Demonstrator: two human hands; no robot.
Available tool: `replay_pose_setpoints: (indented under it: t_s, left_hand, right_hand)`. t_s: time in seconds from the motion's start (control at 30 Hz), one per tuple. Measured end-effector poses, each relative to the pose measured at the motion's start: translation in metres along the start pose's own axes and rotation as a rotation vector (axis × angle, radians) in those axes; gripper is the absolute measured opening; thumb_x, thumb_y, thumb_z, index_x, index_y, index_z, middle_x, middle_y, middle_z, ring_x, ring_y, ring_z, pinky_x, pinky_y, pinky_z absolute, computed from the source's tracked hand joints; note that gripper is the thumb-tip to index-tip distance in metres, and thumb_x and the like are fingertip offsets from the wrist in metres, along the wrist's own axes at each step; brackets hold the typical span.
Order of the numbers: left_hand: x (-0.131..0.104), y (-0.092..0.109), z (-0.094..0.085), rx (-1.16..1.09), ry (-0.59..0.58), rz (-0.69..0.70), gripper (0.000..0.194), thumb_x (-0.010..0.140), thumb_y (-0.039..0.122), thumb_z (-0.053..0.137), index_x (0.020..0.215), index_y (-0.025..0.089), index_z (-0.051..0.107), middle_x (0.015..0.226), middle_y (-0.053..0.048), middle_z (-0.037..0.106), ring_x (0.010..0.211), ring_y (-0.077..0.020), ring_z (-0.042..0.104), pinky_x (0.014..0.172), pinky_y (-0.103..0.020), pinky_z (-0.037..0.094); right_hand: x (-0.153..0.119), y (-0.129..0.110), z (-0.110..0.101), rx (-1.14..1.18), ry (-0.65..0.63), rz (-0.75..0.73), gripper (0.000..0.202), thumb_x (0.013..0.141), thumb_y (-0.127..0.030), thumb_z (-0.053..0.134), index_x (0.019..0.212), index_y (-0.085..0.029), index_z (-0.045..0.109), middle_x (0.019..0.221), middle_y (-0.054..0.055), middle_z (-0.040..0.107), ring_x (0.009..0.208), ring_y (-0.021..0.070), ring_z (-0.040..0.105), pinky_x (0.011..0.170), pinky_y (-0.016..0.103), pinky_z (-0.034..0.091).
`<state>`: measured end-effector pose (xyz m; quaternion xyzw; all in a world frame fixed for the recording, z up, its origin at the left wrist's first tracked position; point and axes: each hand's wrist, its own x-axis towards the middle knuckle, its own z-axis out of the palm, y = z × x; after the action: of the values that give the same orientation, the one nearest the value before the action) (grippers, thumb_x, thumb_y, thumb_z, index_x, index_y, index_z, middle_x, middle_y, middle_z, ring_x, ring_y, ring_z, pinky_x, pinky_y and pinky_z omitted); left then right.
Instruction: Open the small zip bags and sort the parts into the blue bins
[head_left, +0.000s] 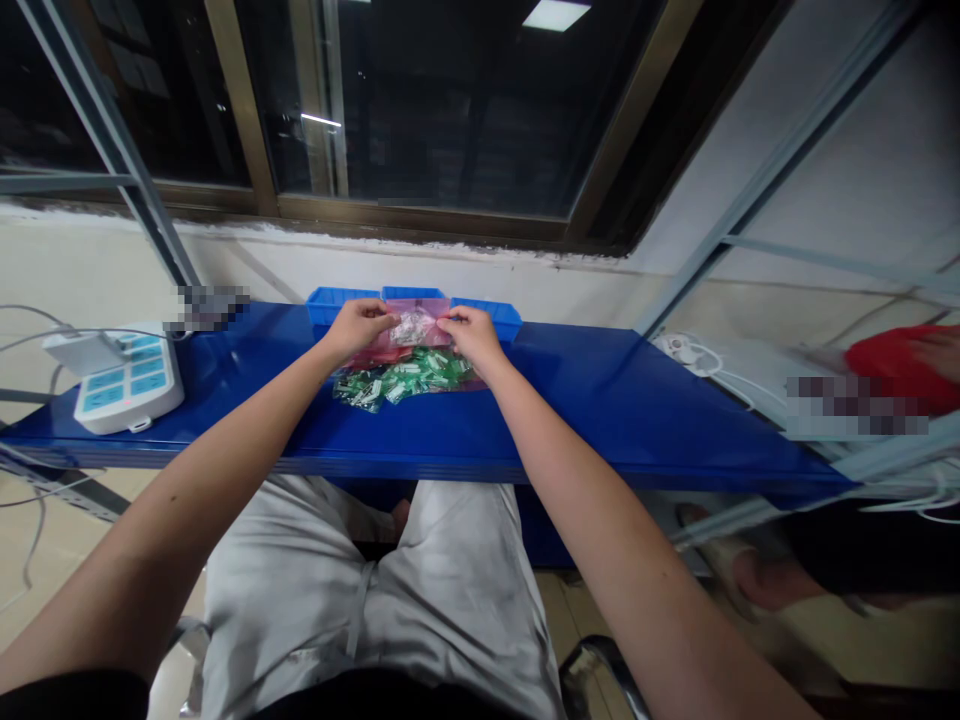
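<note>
A pink see-through bag [418, 309] with small whitish items inside is stretched between my two hands. The fingers of my left hand [363, 327] pinch its left side, and my right hand [472, 334] pinches its right side. Just below the bag, a pile of small green packets [409, 378] with pale pieces in them lies on the blue table [592, 400]. More pink plastic shows between the pile and my left hand. What exactly is inside the bag is too small to tell.
Behind my hands stand blue bins [491, 316] along the wall. A white power strip [129, 385] with a plugged-in adapter lies at the table's left end. White cables [720, 372] lie at the right, near another person's hand [941, 352] and a red item.
</note>
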<state>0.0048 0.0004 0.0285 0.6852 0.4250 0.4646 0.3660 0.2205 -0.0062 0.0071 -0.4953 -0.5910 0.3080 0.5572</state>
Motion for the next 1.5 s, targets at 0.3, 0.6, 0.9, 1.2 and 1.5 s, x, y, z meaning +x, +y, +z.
replay_pose_setpoints:
  t_s: [0.3, 0.6, 0.9, 1.2, 1.5]
  left_hand:
    - [-0.006, 0.012, 0.0, -0.255, -0.084, -0.067, 0.022, 0.079, 0.035, 0.066, 0.086, 0.015, 0.061, 0.089, -0.012, 0.073, 0.067, -0.0173, 0.067, 0.061, -0.03, 0.054]
    - [-0.004, 0.008, 0.0, -0.102, 0.023, 0.033, 0.021, 0.068, 0.028, 0.077, 0.067, 0.015, 0.061, 0.066, -0.006, 0.065, 0.063, -0.0134, 0.059, 0.064, -0.029, 0.053]
    - [-0.003, 0.004, 0.002, -0.044, 0.012, 0.117, 0.022, 0.066, 0.021, 0.077, 0.082, 0.016, 0.063, 0.076, -0.004, 0.066, 0.069, -0.0124, 0.06, 0.064, -0.025, 0.05]
    - [0.009, -0.005, -0.012, -0.058, 0.19, 0.08, 0.023, 0.069, 0.021, 0.072, 0.09, 0.013, 0.07, 0.075, -0.005, 0.069, 0.066, -0.0137, 0.062, 0.066, -0.027, 0.052]
    - [0.041, -0.029, -0.072, 0.022, 0.58, 0.062, 0.026, 0.066, 0.016, 0.072, 0.092, 0.012, 0.072, 0.088, -0.006, 0.072, 0.083, -0.0185, 0.066, 0.08, -0.029, 0.051]
  right_hand:
    - [-0.006, -0.016, 0.0, 0.27, -0.095, 0.149, 0.02, 0.087, -0.039, 0.059, 0.083, -0.02, 0.055, 0.076, 0.005, 0.069, 0.055, 0.0159, 0.066, 0.04, 0.022, 0.041]
    - [-0.004, -0.008, 0.002, 0.123, -0.079, -0.069, 0.019, 0.073, -0.034, 0.072, 0.079, -0.019, 0.062, 0.073, 0.001, 0.065, 0.056, 0.0126, 0.056, 0.048, 0.026, 0.047]
    - [-0.002, -0.003, 0.006, 0.031, -0.112, -0.128, 0.017, 0.068, -0.012, 0.061, 0.083, -0.018, 0.062, 0.074, -0.001, 0.064, 0.055, 0.0106, 0.052, 0.049, 0.023, 0.043]
    - [-0.002, -0.004, 0.006, 0.058, -0.035, -0.063, 0.013, 0.079, -0.022, 0.061, 0.089, -0.016, 0.067, 0.072, 0.001, 0.065, 0.054, 0.0124, 0.058, 0.042, 0.022, 0.041]
    - [0.001, 0.001, 0.009, 0.023, -0.059, -0.026, 0.009, 0.08, -0.02, 0.061, 0.088, -0.018, 0.066, 0.077, 0.002, 0.065, 0.059, 0.0146, 0.063, 0.047, 0.025, 0.047]
